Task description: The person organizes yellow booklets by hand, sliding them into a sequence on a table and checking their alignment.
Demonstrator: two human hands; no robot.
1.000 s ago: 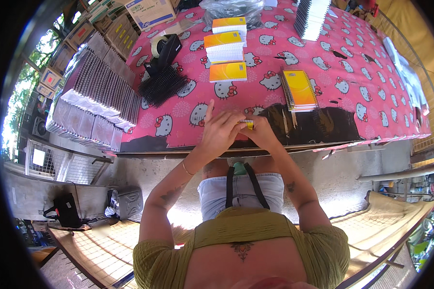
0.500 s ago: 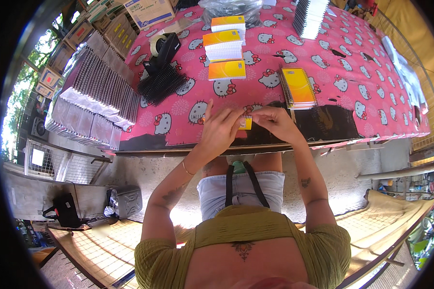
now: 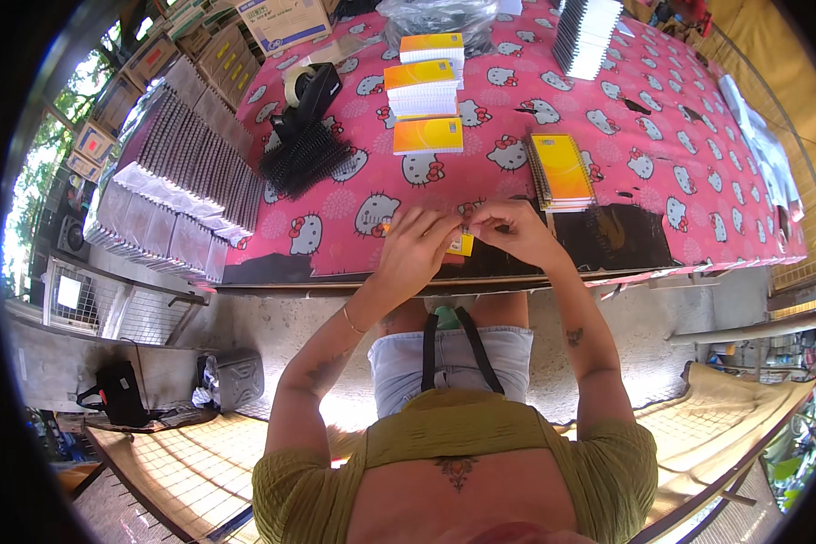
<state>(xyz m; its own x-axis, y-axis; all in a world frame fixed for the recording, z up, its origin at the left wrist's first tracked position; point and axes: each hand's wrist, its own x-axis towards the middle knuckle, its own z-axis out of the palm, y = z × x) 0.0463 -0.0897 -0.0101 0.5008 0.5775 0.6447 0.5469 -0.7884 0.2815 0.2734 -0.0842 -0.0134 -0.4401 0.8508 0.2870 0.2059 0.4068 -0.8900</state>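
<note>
At the table's near edge, my left hand [image 3: 417, 243] lies over a small yellow notebook [image 3: 461, 245] and grips it, hiding most of its cover. My right hand [image 3: 515, 228] pinches at the notebook's upper right edge; whatever is between those fingertips is too small to make out. To the right lie yellow-covered notebooks [image 3: 562, 170] in a short pile, with dark coil binding along their left side. Straight ahead, several stacks of yellow-covered pads [image 3: 428, 136] stand in a row. A heap of black binding coils [image 3: 306, 159] sits to the left of them.
A black tape dispenser [image 3: 310, 98] stands behind the coils. Tall stacks of spiral-bound notebooks [image 3: 186, 168] fill the table's left side. White spiral-bound books [image 3: 585, 38] and a clear plastic bag [image 3: 435, 23] are at the back. The pink patterned tablecloth [image 3: 644, 163] is torn near the front.
My left index finger, raised before, has come down onto the notebook. The notebook has tilted slightly, and my right fingers have shifted a little along its upper edge.
</note>
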